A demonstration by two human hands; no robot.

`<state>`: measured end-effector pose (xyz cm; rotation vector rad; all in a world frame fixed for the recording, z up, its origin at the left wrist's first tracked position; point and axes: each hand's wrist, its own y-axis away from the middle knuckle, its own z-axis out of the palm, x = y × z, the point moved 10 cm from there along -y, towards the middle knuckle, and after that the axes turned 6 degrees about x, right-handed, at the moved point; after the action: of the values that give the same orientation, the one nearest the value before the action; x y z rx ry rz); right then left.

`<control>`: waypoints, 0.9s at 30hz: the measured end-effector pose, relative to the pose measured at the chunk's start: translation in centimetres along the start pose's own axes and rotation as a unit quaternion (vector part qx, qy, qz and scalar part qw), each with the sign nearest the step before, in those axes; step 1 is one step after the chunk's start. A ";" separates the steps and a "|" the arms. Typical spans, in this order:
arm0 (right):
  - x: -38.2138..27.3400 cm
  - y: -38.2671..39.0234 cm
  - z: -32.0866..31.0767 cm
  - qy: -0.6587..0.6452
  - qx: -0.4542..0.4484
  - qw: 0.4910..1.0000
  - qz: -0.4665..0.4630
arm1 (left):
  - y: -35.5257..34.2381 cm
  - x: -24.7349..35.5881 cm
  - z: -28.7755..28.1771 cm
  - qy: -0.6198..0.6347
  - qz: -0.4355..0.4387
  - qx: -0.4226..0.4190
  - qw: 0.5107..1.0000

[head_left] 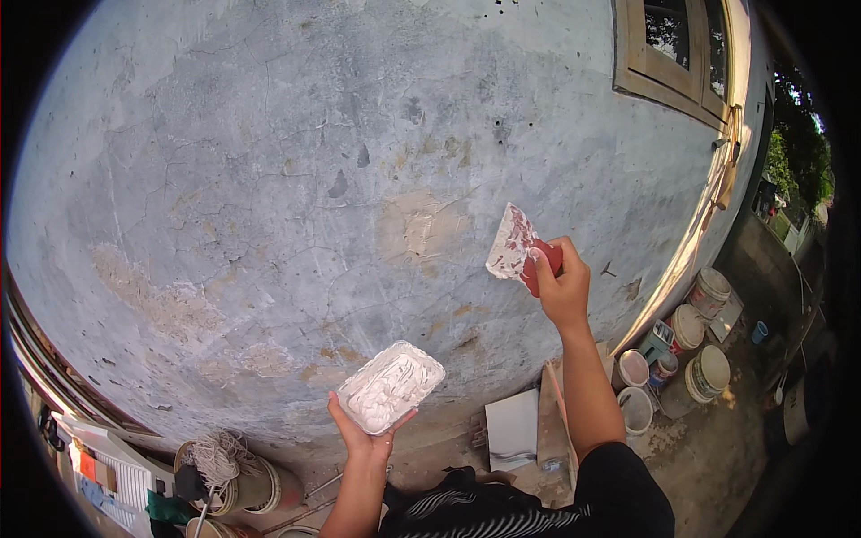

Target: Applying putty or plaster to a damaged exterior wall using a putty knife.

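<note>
In my right hand is a putty knife with a red handle, its wide blade smeared with white filler. My fingers and thumb close round the handle, and the blade points up and left in front of the wall. My left hand grips a small rectangular tub from below, with white filler spread unevenly inside. The tub is tilted so its contents face me. Ahead stands a cracked blue-grey wall. A beige filled patch lies left of the blade; whether the blade touches the wall I cannot tell.
A wooden-framed window is at the upper right. Several paint buckets stand on the ground at right. A white board leans at the wall's foot. At lower left, a mop head rests over buckets.
</note>
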<state>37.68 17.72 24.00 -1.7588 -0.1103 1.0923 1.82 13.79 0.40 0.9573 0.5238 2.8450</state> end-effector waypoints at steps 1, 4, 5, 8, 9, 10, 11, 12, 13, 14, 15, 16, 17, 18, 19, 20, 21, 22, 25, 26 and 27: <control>-0.3 0.3 0.3 0.001 -0.001 1.000 0.001 | 0.0 -0.1 0.2 -0.001 -0.003 -0.006 1.000; -1.1 1.3 3.4 -0.189 -0.071 0.978 0.050 | 0.3 -0.6 0.8 0.003 -0.009 -0.015 1.000; -1.3 1.6 4.7 -0.195 -0.106 0.974 0.054 | 0.4 -0.6 0.8 0.003 -0.009 -0.014 1.000; -2.4 1.8 7.8 -0.161 -0.164 0.973 0.026 | 0.5 -0.9 1.0 -0.001 -0.010 -0.009 1.000; -2.8 1.8 9.0 -0.154 -0.178 0.972 0.015 | 0.6 -0.9 0.9 0.001 -0.010 -0.006 1.000; -3.3 1.8 10.1 -0.147 -0.192 0.970 0.003 | 0.7 -0.9 0.7 0.003 -0.010 -0.004 1.000; -3.6 1.5 11.0 -0.148 -0.192 0.970 0.002 | 0.6 -0.7 0.6 0.003 -0.008 -0.004 1.000; -4.1 1.4 11.8 -0.139 -0.196 0.971 -0.003 | 0.6 -0.6 0.3 0.001 -0.004 -0.003 1.000; -4.6 1.3 12.7 -0.129 -0.200 0.971 -0.008 | 0.6 -0.5 0.0 -0.001 -0.001 -0.002 1.000; -4.8 1.0 13.1 -0.120 -0.179 0.976 -0.006 | 0.7 -0.3 -0.1 -0.001 0.000 -0.001 1.000; -4.6 1.1 13.7 -0.121 -0.180 0.976 -0.006 | 0.8 -0.1 -0.2 0.003 0.001 0.002 1.000; -4.1 0.8 13.5 -0.101 -0.137 0.985 -0.006 | 0.8 0.0 -0.3 0.006 0.003 0.004 1.000; -3.6 0.6 13.1 -0.081 -0.094 0.992 -0.006 | 0.8 0.1 -0.4 0.007 0.003 0.004 1.000; -3.4 0.7 12.8 -0.070 -0.074 0.995 -0.013 | 0.7 0.3 -0.6 0.007 0.009 0.002 1.000; -3.0 1.0 12.8 -0.071 -0.075 0.995 -0.014 | 0.7 0.6 -0.8 0.007 0.015 -0.001 1.000; -2.2 1.3 12.2 -0.078 -0.049 0.996 0.005 | 0.7 0.8 -0.9 0.008 0.017 -0.001 1.000; -1.3 1.6 11.4 -0.084 -0.025 0.996 0.025 | 0.6 0.9 -1.1 0.009 0.018 0.000 1.000; -0.6 1.8 10.8 -0.089 -0.012 0.995 0.033 | 0.6 1.0 -1.2 0.009 0.018 0.000 1.000; 1.2 2.4 9.1 -0.064 0.010 0.997 0.048 | 0.5 1.3 -1.4 0.007 0.021 0.006 1.000; 1.7 2.6 8.6 -0.073 0.019 0.996 0.054 | 0.6 1.3 -1.4 0.007 0.020 0.007 1.000; 2.4 2.7 8.3 -0.072 0.020 0.996 0.055 | 0.5 1.2 -1.3 0.005 0.019 0.009 1.000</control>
<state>32.12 23.47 19.81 -1.6656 -0.0811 1.2931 0.09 13.18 0.31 0.9659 0.5398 2.8855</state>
